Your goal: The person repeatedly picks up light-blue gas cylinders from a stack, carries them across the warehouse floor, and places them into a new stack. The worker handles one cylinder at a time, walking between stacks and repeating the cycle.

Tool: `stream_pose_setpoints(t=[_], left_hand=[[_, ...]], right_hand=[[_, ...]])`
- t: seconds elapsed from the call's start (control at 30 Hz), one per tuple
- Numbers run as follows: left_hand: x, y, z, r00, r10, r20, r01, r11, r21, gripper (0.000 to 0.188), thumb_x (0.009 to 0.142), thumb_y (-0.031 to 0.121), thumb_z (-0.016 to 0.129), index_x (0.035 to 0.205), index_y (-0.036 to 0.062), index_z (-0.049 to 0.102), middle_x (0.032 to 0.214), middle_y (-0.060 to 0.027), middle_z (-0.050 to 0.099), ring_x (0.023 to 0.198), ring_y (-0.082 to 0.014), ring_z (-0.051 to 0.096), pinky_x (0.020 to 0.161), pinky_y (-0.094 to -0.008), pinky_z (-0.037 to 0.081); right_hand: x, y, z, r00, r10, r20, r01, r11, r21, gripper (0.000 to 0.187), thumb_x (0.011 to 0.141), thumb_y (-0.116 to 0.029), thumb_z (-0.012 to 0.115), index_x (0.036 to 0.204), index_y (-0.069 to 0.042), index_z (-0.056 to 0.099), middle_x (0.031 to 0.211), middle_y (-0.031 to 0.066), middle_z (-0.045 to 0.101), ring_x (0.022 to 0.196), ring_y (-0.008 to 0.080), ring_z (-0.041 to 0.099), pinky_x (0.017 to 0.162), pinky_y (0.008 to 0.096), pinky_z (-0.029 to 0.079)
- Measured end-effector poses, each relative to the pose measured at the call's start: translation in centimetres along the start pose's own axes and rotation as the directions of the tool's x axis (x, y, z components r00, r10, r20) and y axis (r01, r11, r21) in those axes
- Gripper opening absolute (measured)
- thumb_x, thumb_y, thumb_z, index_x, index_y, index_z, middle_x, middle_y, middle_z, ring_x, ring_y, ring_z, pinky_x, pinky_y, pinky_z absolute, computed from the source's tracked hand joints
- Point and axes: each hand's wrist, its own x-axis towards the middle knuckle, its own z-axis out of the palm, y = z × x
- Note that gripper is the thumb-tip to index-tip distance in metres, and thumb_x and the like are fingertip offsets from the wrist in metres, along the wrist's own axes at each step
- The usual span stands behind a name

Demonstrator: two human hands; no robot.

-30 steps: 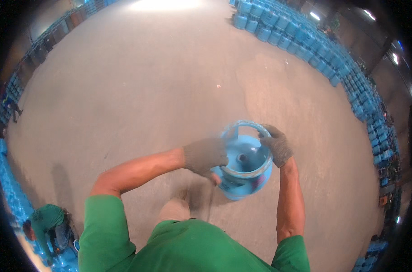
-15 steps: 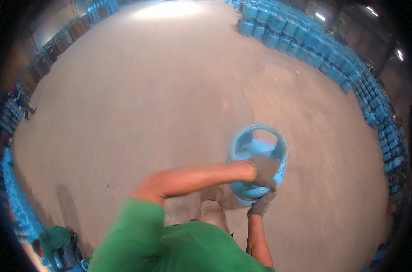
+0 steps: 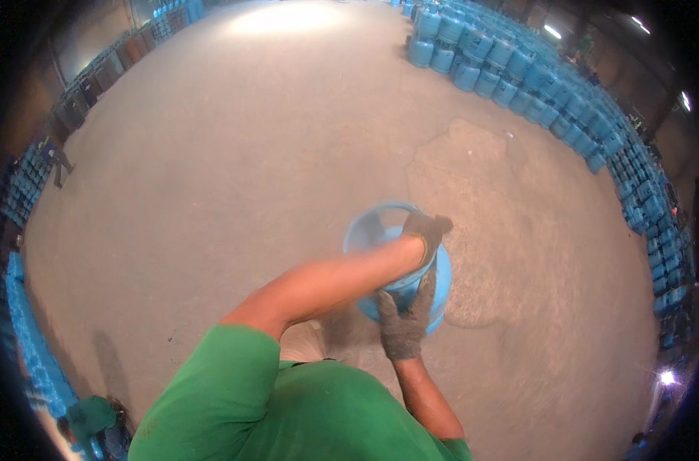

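Note:
A blue gas cylinder [image 3: 444, 288] with a ring-shaped collar is in front of me, right of the middle, seen from above and slightly blurred. My left arm reaches across it. My gloved left hand [image 3: 426, 229] is closed over the far right part of the collar rim. Against the near side of the cylinder lies my gloved right hand [image 3: 404, 332], its thumb and fingers spread apart in a V. Grey-brown work gloves cover both hands. My left forearm hides part of the collar and the cylinder's top.
Stacked blue gas cylinders [image 3: 511, 77] line the far right and right side. More cylinders [image 3: 38, 338] stand along the left edge. A person in green [image 3: 92, 419] bends at the lower left; another person [image 3: 56, 160] stands farther off. Concrete floor [image 3: 234, 154] lies between.
The cylinder has moved left and turned under my hands. My left hand has shifted up to the far right rim. My right hand has moved left, and its fingers have spread.

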Motion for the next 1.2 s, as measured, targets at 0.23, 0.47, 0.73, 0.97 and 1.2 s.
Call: stream_pose_setpoints(t=[0.23,0.47,0.73,0.97,1.2], left_hand=[[11.3,-0.6,-13.8,0.956,0.117,0.270,-0.032,0.954,-0.297,0.059,0.102,0.049,0.074,0.134,0.0002,0.069,0.124,-0.0204,0.074,0.102,-0.0353,0.073,0.090,-0.0529,0.058],[17.1,-3.1,-30.3,0.376,0.670,0.640,-0.909,0.134,0.394,0.067,0.088,0.069,0.076,0.107,0.0051,0.075,0.113,-0.0199,0.071,0.125,-0.0424,0.064,0.117,-0.0535,0.046],[29.0,4.1,-33.7,0.572,0.491,0.657,-0.810,0.211,0.548,0.055,0.096,0.063,0.070,0.105,0.0094,0.077,0.095,-0.0170,0.078,0.093,-0.0431,0.076,0.079,-0.0571,0.061],[40.1,14.4,-26.7,0.812,0.353,0.464,-0.527,0.785,0.325,0.063,0.108,0.052,0.056,0.127,-0.0067,0.065,0.103,-0.0306,0.078,0.097,-0.0463,0.079,0.084,-0.0595,0.060],[63.1,25.3,-29.7,0.563,0.495,0.662,-0.721,0.686,0.100,0.054,0.111,0.045,0.054,0.144,0.0029,0.063,0.120,-0.0295,0.076,0.111,-0.0430,0.075,0.101,-0.0486,0.056]], right_hand=[[22.5,-0.7,5.9,0.915,0.138,0.379,-0.224,0.955,0.192,0.086,0.085,-0.012,0.076,0.165,-0.005,0.046,0.151,0.0197,0.064,0.141,0.0295,0.060,0.120,0.0444,0.047],[46.6,0.1,14.6,0.576,0.142,0.805,-0.085,0.990,-0.113,0.077,0.080,-0.008,0.071,0.156,-0.007,0.061,0.135,0.0129,0.075,0.120,0.0264,0.072,0.104,0.0416,0.058],[59.8,0.9,24.0,0.764,0.217,0.608,-0.081,0.967,-0.242,0.055,0.097,-0.023,0.075,0.146,0.001,0.068,0.139,0.0188,0.073,0.128,0.0299,0.070,0.113,0.0417,0.053],[59.0,12.3,23.8,0.850,0.513,-0.116,-0.401,0.776,0.487,0.053,0.110,-0.036,0.066,0.147,0.001,0.066,0.145,0.0153,0.069,0.129,0.0275,0.066,0.113,0.0454,0.052],[65.6,9.9,34.9,0.972,0.130,-0.198,-0.124,0.991,0.045,0.094,0.101,-0.050,0.073,0.170,0.001,0.034,0.173,0.0197,0.038,0.158,0.0338,0.039,0.131,0.0498,0.029]])
